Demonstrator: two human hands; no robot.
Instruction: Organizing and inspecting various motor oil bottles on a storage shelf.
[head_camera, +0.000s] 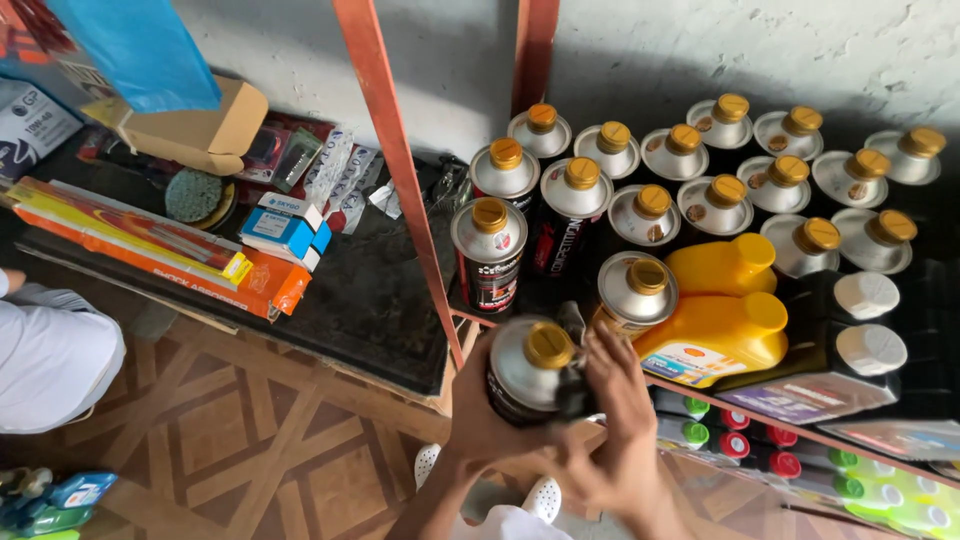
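Two hands are on one can: your left hand (478, 405) wraps the dark body of the gold-capped metal can (530, 368) from the side, fingers closed round it, while your right hand (617, 400) presses against its other flank with the fingers curled over the shoulder. The can is held in the air just in front of the shelf edge (700, 392), tilted slightly towards you, below the standing rows.

Right beside your right fingers stands another gold-capped can (637, 290), and just behind that two yellow jugs (722, 325) lie packed together. The red shelf post (400, 170) runs close to your left wrist.

The risk, as I judge it, is crowding. The cans stand shoulder to shoulder, so a sideways swing of yours could knock the nearest one and tip its neighbours. The smooth metal top gives little purchase; if your left hand slackens, the can may slip to the wooden floor (230, 440). Watch your knuckles against the post too.
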